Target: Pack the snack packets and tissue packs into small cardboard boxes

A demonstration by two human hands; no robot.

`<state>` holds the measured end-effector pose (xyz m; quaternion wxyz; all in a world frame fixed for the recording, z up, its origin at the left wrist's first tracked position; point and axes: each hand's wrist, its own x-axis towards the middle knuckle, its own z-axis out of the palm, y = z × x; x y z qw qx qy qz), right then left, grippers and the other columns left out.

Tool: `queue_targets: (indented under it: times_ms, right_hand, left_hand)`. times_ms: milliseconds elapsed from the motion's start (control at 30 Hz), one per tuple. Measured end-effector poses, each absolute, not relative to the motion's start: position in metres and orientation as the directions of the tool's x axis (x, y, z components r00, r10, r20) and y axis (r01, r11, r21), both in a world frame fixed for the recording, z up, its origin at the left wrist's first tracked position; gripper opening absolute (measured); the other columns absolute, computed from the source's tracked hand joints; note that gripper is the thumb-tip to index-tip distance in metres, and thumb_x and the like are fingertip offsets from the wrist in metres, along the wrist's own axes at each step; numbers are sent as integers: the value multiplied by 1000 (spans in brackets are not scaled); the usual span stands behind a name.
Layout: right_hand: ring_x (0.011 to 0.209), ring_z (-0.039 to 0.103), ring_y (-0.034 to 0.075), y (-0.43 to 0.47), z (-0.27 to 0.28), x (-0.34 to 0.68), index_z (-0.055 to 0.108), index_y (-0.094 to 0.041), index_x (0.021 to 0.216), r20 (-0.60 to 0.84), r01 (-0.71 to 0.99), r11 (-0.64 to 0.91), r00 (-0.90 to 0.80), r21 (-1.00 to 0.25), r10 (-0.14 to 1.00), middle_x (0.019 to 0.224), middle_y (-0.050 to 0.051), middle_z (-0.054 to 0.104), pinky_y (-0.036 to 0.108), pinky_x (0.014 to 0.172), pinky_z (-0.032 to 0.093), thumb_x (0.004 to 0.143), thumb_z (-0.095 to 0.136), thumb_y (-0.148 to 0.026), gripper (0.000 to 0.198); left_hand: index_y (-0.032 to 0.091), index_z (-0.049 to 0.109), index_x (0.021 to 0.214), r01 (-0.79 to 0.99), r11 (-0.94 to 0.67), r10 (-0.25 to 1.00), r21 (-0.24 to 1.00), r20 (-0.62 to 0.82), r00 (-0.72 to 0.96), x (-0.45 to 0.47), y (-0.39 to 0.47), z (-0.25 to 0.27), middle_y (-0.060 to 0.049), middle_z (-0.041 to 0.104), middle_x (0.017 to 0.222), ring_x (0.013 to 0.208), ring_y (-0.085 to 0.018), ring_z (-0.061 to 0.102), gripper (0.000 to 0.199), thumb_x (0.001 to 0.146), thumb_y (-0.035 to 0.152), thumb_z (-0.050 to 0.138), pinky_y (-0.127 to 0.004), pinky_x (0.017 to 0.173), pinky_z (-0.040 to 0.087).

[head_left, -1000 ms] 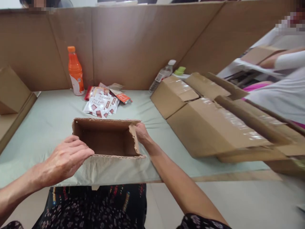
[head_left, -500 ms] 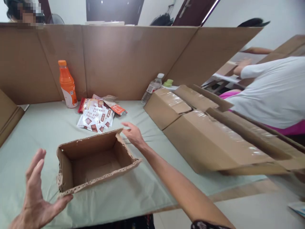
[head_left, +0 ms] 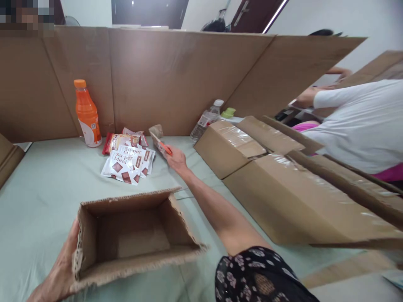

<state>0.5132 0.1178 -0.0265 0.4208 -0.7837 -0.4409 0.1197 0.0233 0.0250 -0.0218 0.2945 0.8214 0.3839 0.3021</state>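
Observation:
An open cardboard box [head_left: 132,235] with rough-cut edges stands in front of me on the table. My left hand [head_left: 64,262] grips its left wall, fingers partly hidden behind it. Farther off, my right hand [head_left: 176,158] is closed on an orange-and-clear snack packet [head_left: 160,142], which tilts up from the cloth; the fingers cover part of it. Left of that hand lie white "Super Meal" packets [head_left: 126,165], overlapping one another. Behind them is a red-and-yellow snack packet [head_left: 118,142]. Nothing shows inside the box.
An orange drink bottle [head_left: 87,115] stands against the cardboard partition [head_left: 189,75]. A clear bottle [head_left: 206,121] leans by a green-capped item [head_left: 228,112]. Large cardboard boxes [head_left: 283,197] fill the right side. Beyond them a person in a white top [head_left: 365,121] works.
My right hand has reached forward and taken hold of the orange snack packet, pulling it from the others. My left hand has closed on the box's left side. The box appears nearer.

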Motion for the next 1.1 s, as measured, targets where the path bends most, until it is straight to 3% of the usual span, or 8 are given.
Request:
queue_targets:
  times_ms: [133,367,500,600,700,867,1000,1100]
  right_hand:
    - [85,72,26,53,-20,526,75,-16,105,150,373,-145,657,-916,739,93,9,78,39,80,60,83,59,-55,48]
    - [81,76,26,-103,-6,512,75,-21,97,115,95,65,779,-993,617,86,7,81,37,75,63,63,82,-60,52]
    - [81,78,26,-188,-7,493,79,-22,93,27,-31,85,801,-996,598,83,6,81,36,75,64,65,90,-56,45]
    - [80,79,27,-244,-11,476,83,-22,93,-79,-123,23,761,-992,644,88,7,83,36,73,65,66,93,-55,43]
    - [84,80,28,-285,-11,458,86,-22,97,-111,-87,-70,682,-994,723,94,9,84,37,75,66,72,90,-56,42]
    - [98,80,30,-309,-13,420,88,-24,104,-94,16,-115,462,-993,882,107,13,84,38,86,66,82,82,-61,43]
    - [100,79,32,-307,-18,396,85,-23,115,-199,-19,-205,348,-979,916,111,15,83,43,89,65,90,72,-65,51]
    - [119,74,35,-299,-9,394,75,-21,136,-261,65,-275,161,-959,952,132,18,77,51,104,59,88,74,-61,62]
  left_hand:
    - [32,9,171,462,-520,834,719,310,457,31,49,-30,-19,50,164,140,-44,62,108,89,65,72,-66,110,57]
    - [26,29,164,503,-364,923,784,234,304,39,12,-49,-16,69,134,122,-41,71,108,79,75,75,-67,110,54]
    - [27,55,144,560,-267,964,784,222,149,33,-40,-48,-10,75,115,119,-37,72,64,94,65,65,-64,110,54]
    - [28,70,117,461,-545,827,700,357,435,51,-75,-32,-5,76,103,103,-26,77,22,102,42,60,-40,93,65]
    - [31,73,121,172,-716,582,677,442,683,96,-96,-8,-4,78,117,104,-20,78,26,100,23,61,-31,92,65]
    - [24,62,146,111,-275,556,955,64,829,174,-117,11,-14,66,150,135,-32,64,58,91,39,73,-49,117,52]
    - [15,73,115,149,-107,511,983,-74,856,189,-127,6,-13,79,111,96,-25,74,40,99,47,55,-35,86,61]
    - [15,72,97,209,-91,538,974,-128,833,175,-127,2,-6,73,85,74,-18,66,31,95,43,59,-27,68,53]
